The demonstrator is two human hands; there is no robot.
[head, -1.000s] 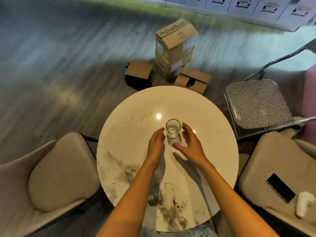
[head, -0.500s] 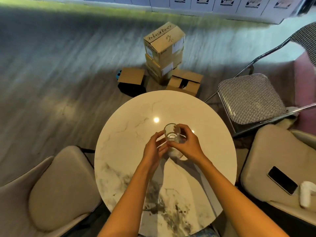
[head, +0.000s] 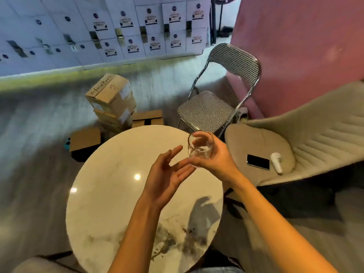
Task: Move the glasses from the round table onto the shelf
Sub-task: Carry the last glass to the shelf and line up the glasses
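Note:
A clear drinking glass (head: 200, 147) is held in the air over the right rim of the round marble table (head: 118, 203). My right hand (head: 213, 157) is wrapped around its lower part, and the glass tilts toward me. Just left of the glass, my left hand (head: 167, 176) is palm up with its fingers spread, the fingertips close to the glass base but not gripping it. No shelf shows in this view.
A houndstooth folding chair (head: 208, 110) stands beyond the table at the right. A beige armchair (head: 295, 146) at the right carries a black phone (head: 258, 162) and a white earbud case (head: 276, 162). Cardboard boxes (head: 111, 99) are stacked on the floor behind the table. White lockers (head: 137, 32) line the far wall.
The glass has left the tabletop and moved up and right in my right hand. My left hand has come off it and opened. The view has swung up and to the right.

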